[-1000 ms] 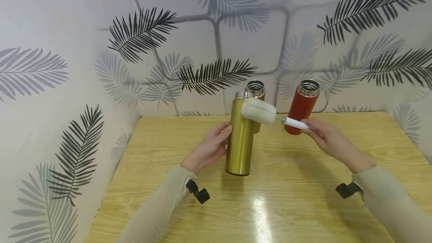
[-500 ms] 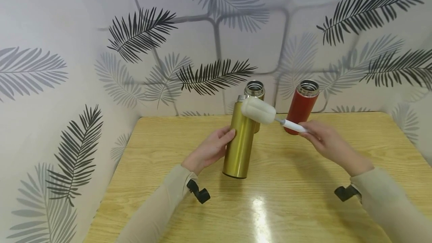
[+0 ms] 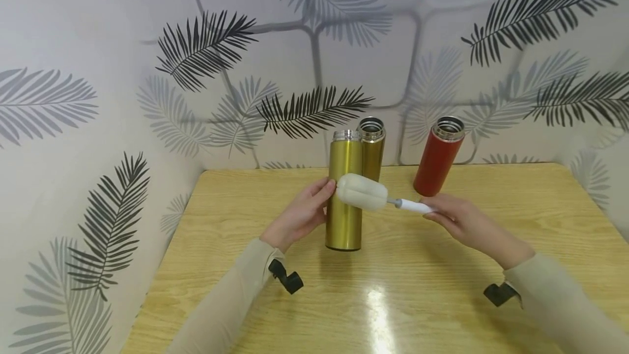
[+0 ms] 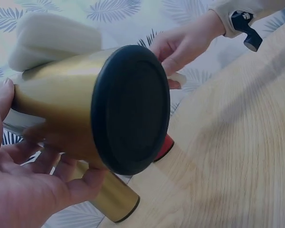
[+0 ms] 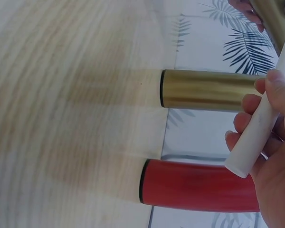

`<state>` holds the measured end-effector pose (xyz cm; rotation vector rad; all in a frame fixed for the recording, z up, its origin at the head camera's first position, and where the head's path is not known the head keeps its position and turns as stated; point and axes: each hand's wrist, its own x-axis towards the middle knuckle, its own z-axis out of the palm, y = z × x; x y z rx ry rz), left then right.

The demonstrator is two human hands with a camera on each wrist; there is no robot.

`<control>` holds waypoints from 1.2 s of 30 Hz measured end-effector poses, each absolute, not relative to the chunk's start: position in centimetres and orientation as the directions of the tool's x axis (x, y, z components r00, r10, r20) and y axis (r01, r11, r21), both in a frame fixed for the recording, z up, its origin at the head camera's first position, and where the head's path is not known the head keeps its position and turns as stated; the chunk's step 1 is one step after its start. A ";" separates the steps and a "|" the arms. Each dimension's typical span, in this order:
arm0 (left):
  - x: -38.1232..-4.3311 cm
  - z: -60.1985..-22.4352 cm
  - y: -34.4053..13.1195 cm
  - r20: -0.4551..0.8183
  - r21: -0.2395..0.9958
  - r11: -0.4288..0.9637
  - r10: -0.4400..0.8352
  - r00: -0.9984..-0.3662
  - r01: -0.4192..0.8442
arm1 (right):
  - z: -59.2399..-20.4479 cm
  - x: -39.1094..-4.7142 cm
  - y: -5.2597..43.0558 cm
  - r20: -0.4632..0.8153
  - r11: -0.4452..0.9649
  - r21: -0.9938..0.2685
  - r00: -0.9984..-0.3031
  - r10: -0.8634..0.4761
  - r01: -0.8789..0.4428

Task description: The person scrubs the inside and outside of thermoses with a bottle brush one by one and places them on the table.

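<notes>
Wall (image 3: 285, 70): it was pale grey, printed with dark and light feathery leaves; it rose behind all the other things.
Worktop (image 3: 304, 316): it was of light wood with visible grain; a bright reflection lay on it, well apart from the back edge.
Sleeves (image 3: 231, 288): they were beige, one at each side; both reached in over the worktop.
Held gold flask (image 3: 344, 228): it was in the air above the worktop, somewhat nearer to the left edge than to the right one; it was about upright, with the silver threaded neck at the top; the left wrist view showed its dark round base, raised from the wood.
Red flask (image 3: 439, 163): it stood near the back edge, right of its middle; its silver mouth was open upward.
Standing gold flask (image 3: 372, 157): it stood near the back edge too, partly hidden behind the held one; its mouth was also open.
Brush (image 3: 362, 192): its pale sponge head was before the side of the held gold flask, below the neck; whether they touched, I could not tell.
Left hand (image 3: 301, 214): its thumb and fingers curled round the held gold flask.
Right hand (image 3: 459, 220): its thumb and fingers gripped the white handle of the brush.
Wrist devices (image 3: 286, 277): they were black; one sat at each cuff.
</notes>
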<state>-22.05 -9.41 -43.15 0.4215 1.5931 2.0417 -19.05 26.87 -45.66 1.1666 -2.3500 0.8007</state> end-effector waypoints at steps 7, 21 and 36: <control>-22.1 -42.4 -9.6 -0.082 0.948 -0.226 0.508 -0.857 -0.224 | -46.4 -18.0 26.4 0.517 0.472 -0.355 -0.590 -0.620 -0.807; -22.7 -41.6 -9.7 -0.073 0.935 -0.282 0.442 -0.894 -0.216 | -46.5 -17.7 26.1 0.545 0.452 -0.327 -0.556 -0.627 -0.830; -21.8 -42.5 -9.6 -0.070 0.942 -0.245 0.525 -0.848 -0.229 | -44.1 -19.1 26.9 0.586 0.565 -0.310 -0.622 -0.519 -0.764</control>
